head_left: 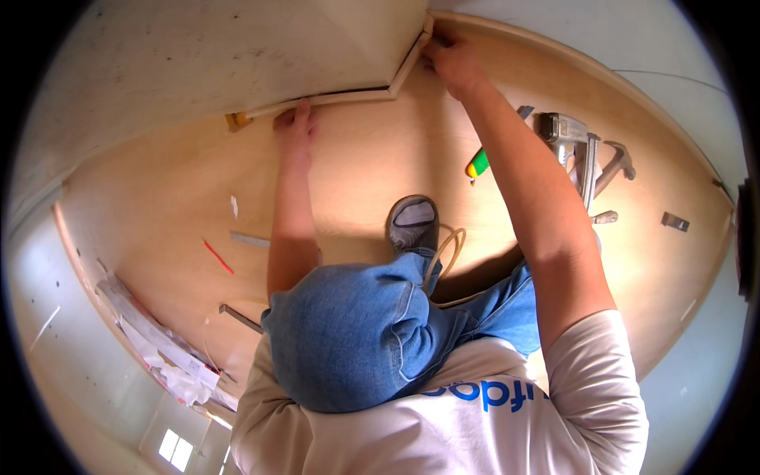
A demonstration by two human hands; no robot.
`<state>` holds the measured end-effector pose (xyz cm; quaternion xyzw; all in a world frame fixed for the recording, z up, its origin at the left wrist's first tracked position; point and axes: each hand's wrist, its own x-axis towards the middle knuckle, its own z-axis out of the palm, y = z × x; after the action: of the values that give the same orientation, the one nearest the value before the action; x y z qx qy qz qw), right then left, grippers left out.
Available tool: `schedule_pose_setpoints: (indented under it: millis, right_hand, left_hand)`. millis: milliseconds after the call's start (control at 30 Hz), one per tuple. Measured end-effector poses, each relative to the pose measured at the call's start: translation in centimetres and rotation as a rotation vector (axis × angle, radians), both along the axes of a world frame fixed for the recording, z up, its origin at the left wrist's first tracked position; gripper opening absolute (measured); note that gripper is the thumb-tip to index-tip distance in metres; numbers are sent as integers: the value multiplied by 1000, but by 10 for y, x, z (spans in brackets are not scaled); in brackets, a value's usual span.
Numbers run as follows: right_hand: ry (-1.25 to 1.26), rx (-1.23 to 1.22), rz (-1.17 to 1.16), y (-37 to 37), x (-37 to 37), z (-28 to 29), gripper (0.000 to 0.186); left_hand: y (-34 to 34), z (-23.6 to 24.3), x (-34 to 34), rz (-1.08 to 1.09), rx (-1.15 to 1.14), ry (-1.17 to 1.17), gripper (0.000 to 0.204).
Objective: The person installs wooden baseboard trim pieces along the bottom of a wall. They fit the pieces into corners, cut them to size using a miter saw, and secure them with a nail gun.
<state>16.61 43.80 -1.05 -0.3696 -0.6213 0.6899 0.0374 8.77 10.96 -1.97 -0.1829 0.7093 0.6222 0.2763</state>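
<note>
Pale wooden trim strip runs along the foot of the wall, with a dark gap behind part of it. My left hand is closed at this strip, one finger laid up over its edge. Beyond the outward corner, a shorter trim strip continues toward the inner corner. My right hand is closed at that strip's far end; its fingertips are partly lost in shadow. A small yellow-brown block lies at the long strip's left end.
Right of my foot, the wooden floor holds a green-and-yellow-handled tool, a nail gun, a hammer and a small metal piece. A hose loops beside my leg. Left lie a red strip and scrap.
</note>
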Motion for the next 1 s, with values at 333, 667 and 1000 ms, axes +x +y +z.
schedule_pose_setpoints:
  millis: [333,667,1000]
  right_hand:
    - [41,210,25,0,3,-2,49]
    - [-74,366,15,-8,5,13,50]
    - [-31,367,-77,-11,3,4,47]
  left_hand:
    - [8,12,8,170,-40,123,127]
    - [17,8,49,-374,-610,892,69]
    - [67,23,58,-697,-715,1280,32]
